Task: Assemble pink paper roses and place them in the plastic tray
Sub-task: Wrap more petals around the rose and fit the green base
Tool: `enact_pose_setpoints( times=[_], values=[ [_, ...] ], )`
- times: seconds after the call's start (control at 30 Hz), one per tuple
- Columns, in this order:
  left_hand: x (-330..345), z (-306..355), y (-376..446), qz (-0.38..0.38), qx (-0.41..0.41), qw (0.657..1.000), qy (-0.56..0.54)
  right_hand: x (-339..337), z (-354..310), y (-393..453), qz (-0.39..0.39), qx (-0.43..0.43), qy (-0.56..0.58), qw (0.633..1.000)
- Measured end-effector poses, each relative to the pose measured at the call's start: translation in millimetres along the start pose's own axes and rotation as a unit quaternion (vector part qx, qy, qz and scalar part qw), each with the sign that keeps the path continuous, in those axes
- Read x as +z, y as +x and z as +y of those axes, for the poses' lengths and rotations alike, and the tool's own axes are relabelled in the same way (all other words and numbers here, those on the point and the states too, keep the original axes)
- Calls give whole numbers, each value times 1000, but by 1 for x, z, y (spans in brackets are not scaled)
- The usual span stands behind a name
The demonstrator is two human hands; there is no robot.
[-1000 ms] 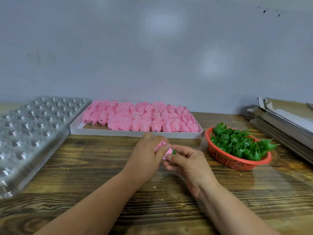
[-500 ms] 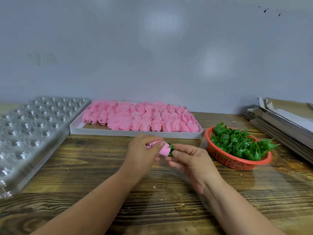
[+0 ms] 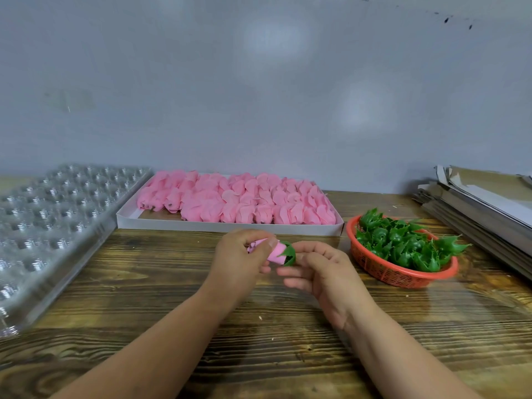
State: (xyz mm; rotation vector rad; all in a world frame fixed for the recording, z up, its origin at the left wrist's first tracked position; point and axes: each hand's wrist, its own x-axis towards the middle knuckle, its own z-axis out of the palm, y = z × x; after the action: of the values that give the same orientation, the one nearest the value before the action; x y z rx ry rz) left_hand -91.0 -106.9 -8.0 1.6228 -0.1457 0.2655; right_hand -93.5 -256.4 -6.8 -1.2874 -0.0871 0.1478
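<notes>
A pink paper rose [image 3: 275, 251] with a green leafy base [image 3: 288, 254] is held above the middle of the wooden table. My left hand [image 3: 240, 262] pinches the pink bud between thumb and fingers. Just right of it, my right hand [image 3: 319, 270] has its fingers loosely spread, with a fingertip by the green base. The clear plastic tray [image 3: 43, 226] with rows of round cups lies at the left. A white box [image 3: 230, 226] of pink rose heads stands behind the hands.
A red basket [image 3: 385, 273] full of green leafy bases sits at the right. Stacked cardboard sheets [image 3: 483, 208] lie at the far right edge. A grey wall rises close behind the table. Bare wood shows in front of the hands.
The rose has come out from between the hands and its green base now shows fully. My right hand's fingers have opened and drawn back from it, while the left keeps hold.
</notes>
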Motion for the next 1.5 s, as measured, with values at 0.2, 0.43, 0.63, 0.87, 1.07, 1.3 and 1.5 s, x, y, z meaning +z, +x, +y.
enact_pose_setpoints(
  times=[0.2,0.43,0.63,0.87,1.07,1.3,1.5],
  values=[
    [-1,-1,0,-4,-4,1000,-13,-5,0,1,-14,20,38,999],
    [1,-1,0,5,-21,999,-28,-8,-2,2,-48,-30,-39,998],
    [4,-2,-1,6,-53,997,-56,-7,-5,-2,-72,-79,-166,980],
    [8,0,-3,27,-76,991,-109,-2,-2,-3,-70,-45,-159,984],
    [8,2,-5,36,5,999,6,2,3,-2,-52,-65,-198,977],
    [9,4,-8,56,67,984,152,4,7,-1,-19,-63,-205,976],
    [9,4,-7,64,70,981,171,4,7,-1,-14,-76,-219,973]
  ],
)
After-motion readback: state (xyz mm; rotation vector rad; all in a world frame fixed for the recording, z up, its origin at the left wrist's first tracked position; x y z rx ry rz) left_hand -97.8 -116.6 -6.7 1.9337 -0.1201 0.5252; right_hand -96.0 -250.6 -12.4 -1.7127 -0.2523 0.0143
